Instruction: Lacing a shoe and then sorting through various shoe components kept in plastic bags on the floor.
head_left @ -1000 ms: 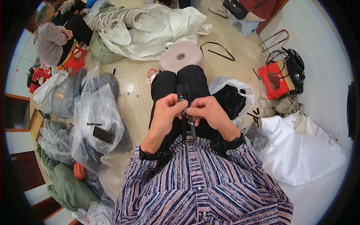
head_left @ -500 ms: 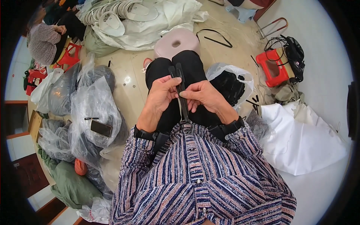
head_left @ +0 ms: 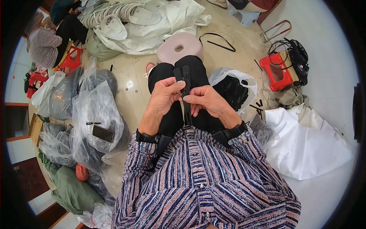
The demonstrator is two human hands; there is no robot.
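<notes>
Above my lap, a narrow black strap (head_left: 187,115) runs toward my shirt front, its two rounded ends pointing away from me side by side. My left hand (head_left: 164,95) pinches the strap below the ends, thumb on top, near a small shiny bit. Just to the right, my right hand (head_left: 209,100) grips it between thumb and fingers, lower down. Both hands nearly touch. How the two lengths are joined is hidden by my fingers.
At my right knee stands a white plastic bag (head_left: 249,86) of black pieces. A pink stool (head_left: 187,44) is beyond my knees. Clear bags (head_left: 89,105) with a phone (head_left: 103,133) on top lie left. White cloth (head_left: 301,145) and a red stool (head_left: 272,72) are right; another person (head_left: 44,47) sits far left.
The strap's two ends have spread slightly apart at the tips. Both hands keep their grip in nearly the same place. The person at far left has shifted a little.
</notes>
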